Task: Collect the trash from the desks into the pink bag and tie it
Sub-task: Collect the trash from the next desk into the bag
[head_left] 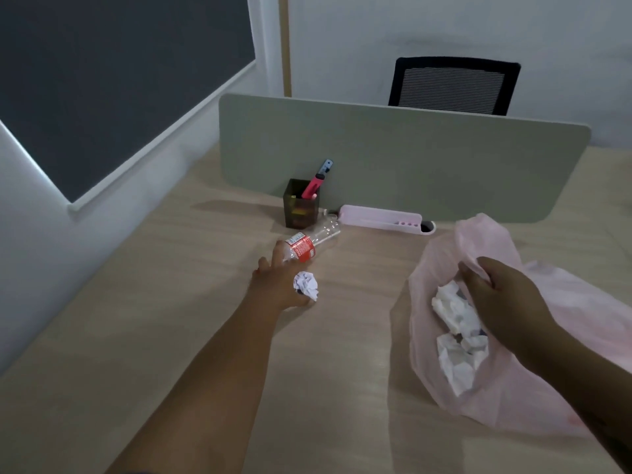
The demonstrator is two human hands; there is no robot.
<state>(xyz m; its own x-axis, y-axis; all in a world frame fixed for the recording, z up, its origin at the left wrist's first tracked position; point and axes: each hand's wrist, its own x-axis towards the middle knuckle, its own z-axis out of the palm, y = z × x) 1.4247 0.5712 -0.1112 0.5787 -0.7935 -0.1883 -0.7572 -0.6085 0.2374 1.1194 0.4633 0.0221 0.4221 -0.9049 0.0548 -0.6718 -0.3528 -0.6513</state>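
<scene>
A paper ball [306, 284] is pinched by the left hand [273, 287], fingers [264, 265] touching the bottle [309, 243]; the bag [533, 398] is gripped by the right hand [496, 285]

Dim, flat indoor light mutes the colours. Soft shadows lie on the desk [171, 336] left of the bag [513, 388] and left of the pen holder [301, 203]. The whole frame is slightly soft. Wide-angle distortion bends the divider [393, 155] towards the edges.
</scene>
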